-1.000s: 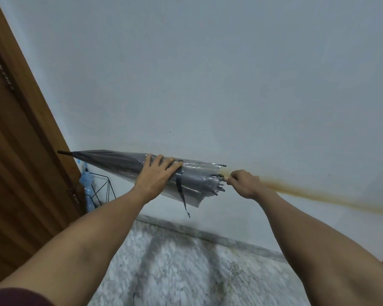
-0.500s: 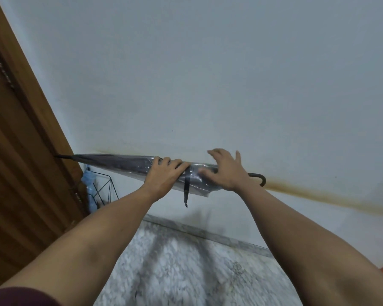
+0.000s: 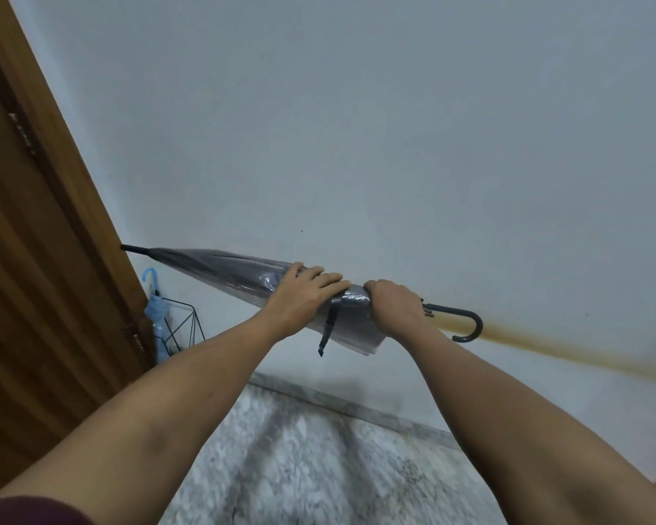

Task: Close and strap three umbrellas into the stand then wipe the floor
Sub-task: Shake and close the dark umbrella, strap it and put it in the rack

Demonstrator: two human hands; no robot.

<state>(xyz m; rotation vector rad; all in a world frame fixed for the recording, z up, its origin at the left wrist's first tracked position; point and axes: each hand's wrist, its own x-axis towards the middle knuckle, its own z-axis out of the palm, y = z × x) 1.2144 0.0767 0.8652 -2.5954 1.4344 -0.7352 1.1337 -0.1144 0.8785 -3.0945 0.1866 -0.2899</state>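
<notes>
Left hand (image 3: 303, 297), right hand (image 3: 394, 308) grip closed umbrella (image 3: 220, 269) (thumbs hidden, strap (image 3: 330, 327) dangling)

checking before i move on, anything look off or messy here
The black strap dangles unfastened from the closed clear umbrella, between the left hand and right hand. A brownish streak stains the wall behind its handle.

Clear grey umbrella (image 3: 224, 272) with black strap (image 3: 330, 327), blue umbrella (image 3: 156, 316), black wire stand (image 3: 186, 327), brown door (image 3: 35, 278), mottled grey floor (image 3: 319, 467)

lower stand (image 3: 182, 325) seemingly hidden behind a forearm (image 3: 213, 354).
</notes>
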